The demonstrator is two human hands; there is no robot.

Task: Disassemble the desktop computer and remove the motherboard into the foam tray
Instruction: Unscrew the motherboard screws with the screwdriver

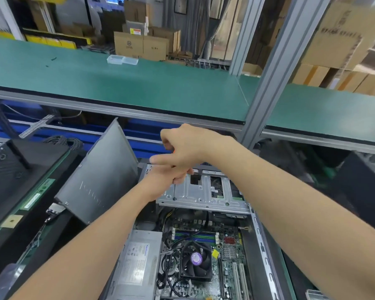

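The open desktop case (260, 230) lies flat below me. Inside it the green motherboard (231, 252) shows a black CPU fan (195, 262), with the grey power supply (139, 265) to its left. A metal drive cage (204, 194) spans the far end of the case. Both hands meet above that cage's left corner. My right hand (185, 148) is closed over the top of a screwdriver, a bit of orange handle showing. My left hand (171, 175) grips it lower down. The thin shaft (174, 191) runs straight down onto the cage.
The grey side panel (100, 176) leans tilted against the case's left side. A black unit (11, 169) sits at the far left and another dark case (364, 180) at the right. A green shelf (139, 83) with a clear plastic box (122, 60) hangs above.
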